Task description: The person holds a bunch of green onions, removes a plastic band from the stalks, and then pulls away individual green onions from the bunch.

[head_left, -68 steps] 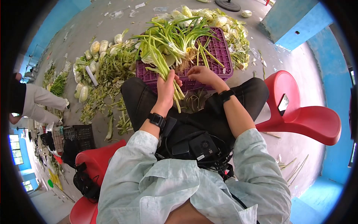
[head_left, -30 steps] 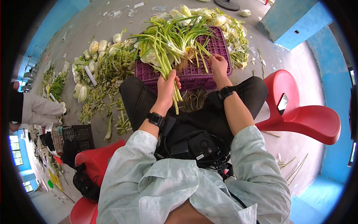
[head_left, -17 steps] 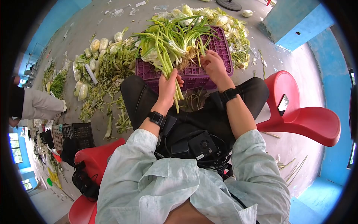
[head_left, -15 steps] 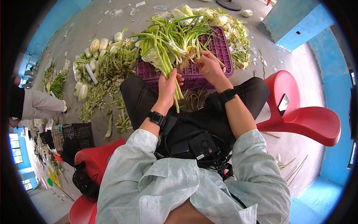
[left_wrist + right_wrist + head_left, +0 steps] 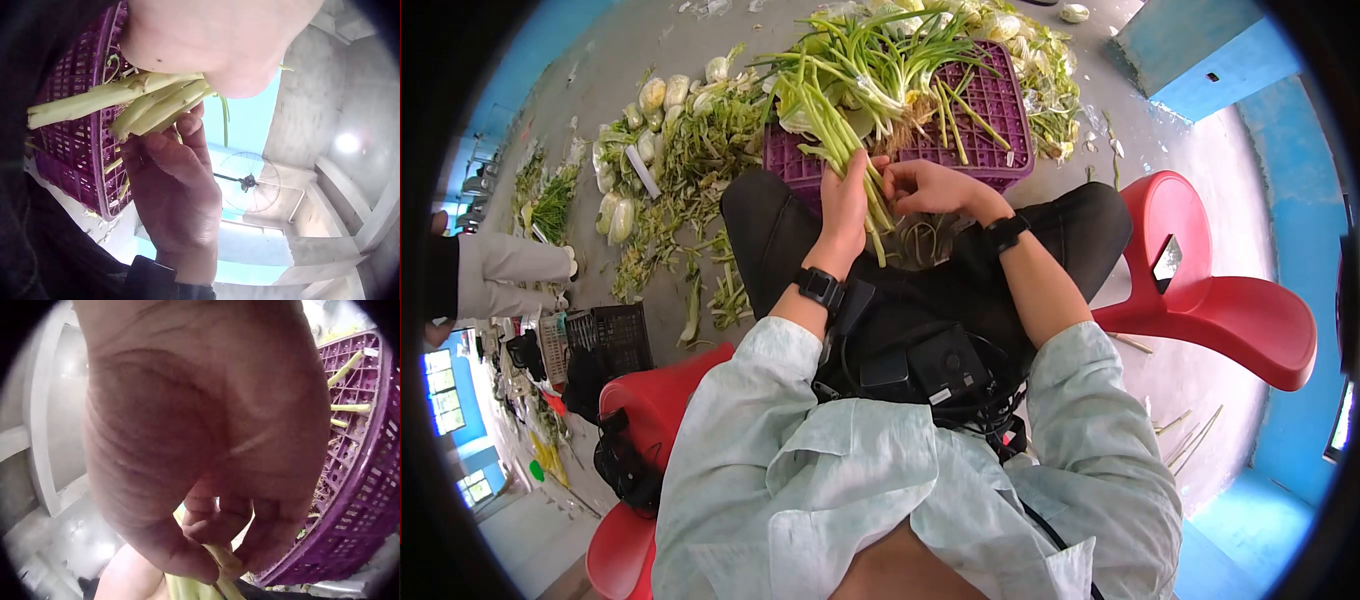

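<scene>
In the head view the left hand (image 5: 845, 208) grips a bundle of pale green stalks (image 5: 832, 128), whose cut ends point down toward the lap. Close beside it, the right hand (image 5: 938, 188) has its fingers bent at the lower stalks. Thumb and fingertips of the right hand (image 5: 206, 444) pinch a thin stalk in the right wrist view. The left wrist view shows the stalks (image 5: 159, 106) between both hands. Behind them, leafy green plants with roots (image 5: 915, 65) lie on an upturned purple crate (image 5: 1022, 150), with several loose stalks (image 5: 985, 122) at its right.
Piled leaves (image 5: 700, 160) and cabbages (image 5: 622, 220) cover the floor at left; more leaves lie behind the crate. A red chair (image 5: 1250, 320) with a phone (image 5: 1167, 262) stands at right, a dark crate (image 5: 622, 340) at left. Another person's legs (image 5: 510, 270) show at far left.
The right hand has left the loose stalks on the crate and come left and down to the bundle. The left hand keeps its grip, and the head view has shifted slightly.
</scene>
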`<state>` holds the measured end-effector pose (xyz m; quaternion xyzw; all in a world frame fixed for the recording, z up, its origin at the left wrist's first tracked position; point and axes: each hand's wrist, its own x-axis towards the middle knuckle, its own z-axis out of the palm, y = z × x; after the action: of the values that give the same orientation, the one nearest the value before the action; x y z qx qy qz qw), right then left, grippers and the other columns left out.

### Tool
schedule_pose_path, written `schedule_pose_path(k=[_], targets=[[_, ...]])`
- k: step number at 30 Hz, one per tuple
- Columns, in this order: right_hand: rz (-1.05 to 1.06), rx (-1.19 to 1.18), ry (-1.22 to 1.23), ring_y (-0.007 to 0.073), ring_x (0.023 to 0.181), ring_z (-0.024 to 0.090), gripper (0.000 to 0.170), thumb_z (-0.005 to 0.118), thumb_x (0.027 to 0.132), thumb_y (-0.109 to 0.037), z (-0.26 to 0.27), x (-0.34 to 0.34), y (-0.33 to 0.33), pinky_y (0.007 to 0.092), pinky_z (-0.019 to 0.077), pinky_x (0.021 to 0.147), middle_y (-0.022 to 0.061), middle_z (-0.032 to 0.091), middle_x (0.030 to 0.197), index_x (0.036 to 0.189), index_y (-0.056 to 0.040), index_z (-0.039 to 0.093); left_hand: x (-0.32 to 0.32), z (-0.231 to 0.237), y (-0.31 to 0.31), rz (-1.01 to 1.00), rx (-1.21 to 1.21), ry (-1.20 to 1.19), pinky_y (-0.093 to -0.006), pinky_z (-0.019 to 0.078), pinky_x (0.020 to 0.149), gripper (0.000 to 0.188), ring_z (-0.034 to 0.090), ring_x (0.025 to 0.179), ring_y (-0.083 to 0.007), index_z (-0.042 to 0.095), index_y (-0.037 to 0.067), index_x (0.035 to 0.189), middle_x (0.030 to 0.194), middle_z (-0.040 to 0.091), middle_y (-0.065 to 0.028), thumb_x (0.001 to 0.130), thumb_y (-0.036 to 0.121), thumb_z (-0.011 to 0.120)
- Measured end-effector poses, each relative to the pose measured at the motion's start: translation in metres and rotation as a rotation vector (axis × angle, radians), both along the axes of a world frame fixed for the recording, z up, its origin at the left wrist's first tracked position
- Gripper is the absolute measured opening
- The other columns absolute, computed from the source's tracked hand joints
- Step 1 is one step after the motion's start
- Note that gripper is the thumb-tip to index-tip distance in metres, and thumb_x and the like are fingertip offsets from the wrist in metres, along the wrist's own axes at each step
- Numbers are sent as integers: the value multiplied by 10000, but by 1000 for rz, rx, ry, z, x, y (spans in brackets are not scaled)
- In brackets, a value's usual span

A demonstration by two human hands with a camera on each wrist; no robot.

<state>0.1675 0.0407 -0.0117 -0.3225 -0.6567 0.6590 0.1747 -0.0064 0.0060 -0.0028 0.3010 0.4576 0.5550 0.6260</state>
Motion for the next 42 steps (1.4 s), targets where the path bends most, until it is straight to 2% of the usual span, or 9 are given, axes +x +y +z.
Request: schedule_pose_path(k=[6,10,13,14,21,26,35,38,42], targets=[[-100,141,-93,87,901,623,162,721,896,-117,1,3,5,254,500,821,3,697,965,1027,-30,681,-3,-5,2,-30,49,137,-295,524,741,264,634,851,-133,581,29,1220,995,670,-53,1026,205,615],[-375,86,87,132,888,666,258,739,911,-161,2,5,6,281,520,876,66,726,949,1096,11,686,0,0,0,-70,54,193,-290,517,779,280,630,890,-125,583,26,1254,1009,673,-54,1021,175,617],[-370,-93,223,107,915,640,291,682,980,-185,11,6,7,258,516,867,28,680,998,1200,0,635,4,7,-4,-107,39,110,-294,524,804,268,642,897,-129,583,28,1264,1019,677,-56,1026,150,600],[-426,-194,308,100,881,623,296,661,999,-200,12,3,5,260,513,822,17,661,978,1211,5,636,3,6,-2,-197,74,82,-301,541,815,253,664,912,-140,581,30,1265,1017,681,-56,1034,133,577],[-360,-92,87,70,683,558,263,708,979,-240,26,7,1,244,464,593,-11,626,837,1091,-2,686,6,3,-5,-447,-4,130,-305,562,823,191,686,915,-148,618,26,1186,1011,690,-50,1049,143,555],[-382,37,64,83,628,581,273,721,970,-240,27,8,0,254,479,545,14,643,818,1085,5,682,10,13,-10,-414,-13,117,-294,558,743,174,678,832,-138,630,16,1134,964,688,-52,1033,143,566],[-349,-47,112,127,769,675,324,749,933,-215,37,8,-6,279,559,685,61,710,969,1149,12,668,6,6,-8,-545,82,189,-252,507,653,116,619,722,-91,631,46,1056,858,633,1,962,101,670],[-327,147,95,132,860,673,305,758,913,-182,23,4,-3,296,558,759,51,701,1020,1149,-7,676,6,9,-9,-608,76,254,-257,510,649,146,616,726,-85,648,40,1084,873,641,3,955,99,679],[-323,-62,85,145,978,653,301,768,892,-152,37,4,-6,323,526,896,43,692,1072,1154,-29,685,11,9,-11,-595,119,296,-263,514,642,225,614,724,-80,644,26,1167,884,650,7,957,100,677]])
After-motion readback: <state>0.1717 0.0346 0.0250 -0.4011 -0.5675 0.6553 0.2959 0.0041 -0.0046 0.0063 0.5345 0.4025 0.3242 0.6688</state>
